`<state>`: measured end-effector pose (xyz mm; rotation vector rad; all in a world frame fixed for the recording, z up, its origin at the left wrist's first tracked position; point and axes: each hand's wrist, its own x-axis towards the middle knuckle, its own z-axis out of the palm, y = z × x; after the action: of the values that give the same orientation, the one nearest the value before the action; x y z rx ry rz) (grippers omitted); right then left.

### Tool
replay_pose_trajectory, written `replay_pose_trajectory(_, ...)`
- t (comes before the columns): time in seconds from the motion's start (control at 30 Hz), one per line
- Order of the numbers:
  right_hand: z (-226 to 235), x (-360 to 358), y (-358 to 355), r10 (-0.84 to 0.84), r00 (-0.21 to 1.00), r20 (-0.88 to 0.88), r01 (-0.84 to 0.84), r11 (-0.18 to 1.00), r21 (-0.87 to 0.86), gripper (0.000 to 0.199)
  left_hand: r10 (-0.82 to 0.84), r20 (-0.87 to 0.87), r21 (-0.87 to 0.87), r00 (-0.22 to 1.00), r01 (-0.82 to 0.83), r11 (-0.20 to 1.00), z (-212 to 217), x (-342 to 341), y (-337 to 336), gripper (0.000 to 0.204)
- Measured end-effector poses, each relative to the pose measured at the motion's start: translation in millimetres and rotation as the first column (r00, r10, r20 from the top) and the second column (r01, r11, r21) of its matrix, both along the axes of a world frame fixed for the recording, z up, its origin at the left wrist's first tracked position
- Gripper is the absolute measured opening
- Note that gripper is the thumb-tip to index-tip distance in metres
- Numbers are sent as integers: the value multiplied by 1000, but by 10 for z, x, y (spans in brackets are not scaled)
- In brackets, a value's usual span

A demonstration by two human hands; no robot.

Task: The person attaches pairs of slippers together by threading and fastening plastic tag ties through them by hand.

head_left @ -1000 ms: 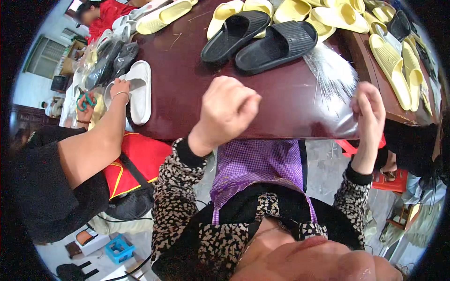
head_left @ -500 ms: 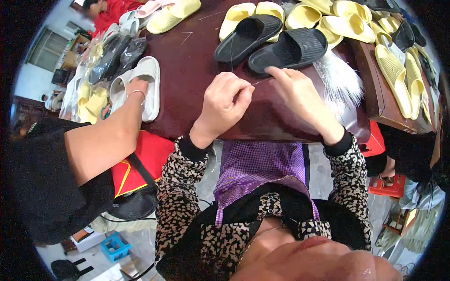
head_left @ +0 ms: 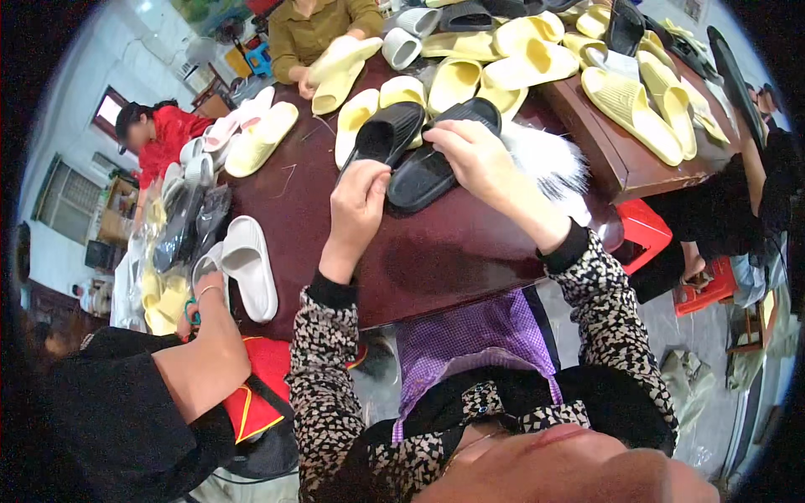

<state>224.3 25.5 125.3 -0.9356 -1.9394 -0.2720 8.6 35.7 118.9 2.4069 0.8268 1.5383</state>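
Two black slide slippers lie side by side on the dark red table, a left one (head_left: 387, 134) and a right one (head_left: 419, 183). My left hand (head_left: 359, 210) is closed, thumb pressed to the fingers, at the heel end of the left slipper. What it pinches is too small to tell. Bent over the strap of the right slipper, my right hand (head_left: 476, 155) grips it near the foot opening. A bundle of thin white plastic strands (head_left: 549, 163) lies just right of that hand. Pale yellow slippers (head_left: 359, 121) touch the black pair from behind.
A co-worker's arm (head_left: 214, 335) at the left reaches to white slippers (head_left: 250, 268). Across the table another person holds a yellow slipper (head_left: 340, 71). More yellow slippers (head_left: 629, 109) cover the table's right part. A red stool (head_left: 641, 230) stands below the right edge.
My view has shifted, showing more of the far table. Both hands have moved onto the black slippers; my right fingers now rest on the right slipper's strap. The co-worker's hand has left the nearer white slipper.
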Motion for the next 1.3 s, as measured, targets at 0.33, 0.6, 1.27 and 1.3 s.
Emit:
replay_pose_trajectory(0.33, -507, 253, 376, -276, 955, 108, 291, 943, -162, 60, 22, -272, -116, 962, -56, 992, -441, 99, 821, 6)
replay_pose_trajectory(0.6, -675, 310, 406, -481, 872, 90, 463, 751, -471, 82, -9, -305, -151, 952, -39, 988, -569, 176, 1009, 10)
replay_pose_trajectory(1.27, -595, 543, 392, 122, 991, -55, -133, 884, -448, 71, -47, -327, -384, 944, -87, 919, -498, 345, 31, 16)
replay_pose_trajectory(1.3, -565, 533, 374, 176, 982, -64, -184, 843, -505, 70, -60, -312, -394, 948, -72, 916, -539, 317, -46, 15)
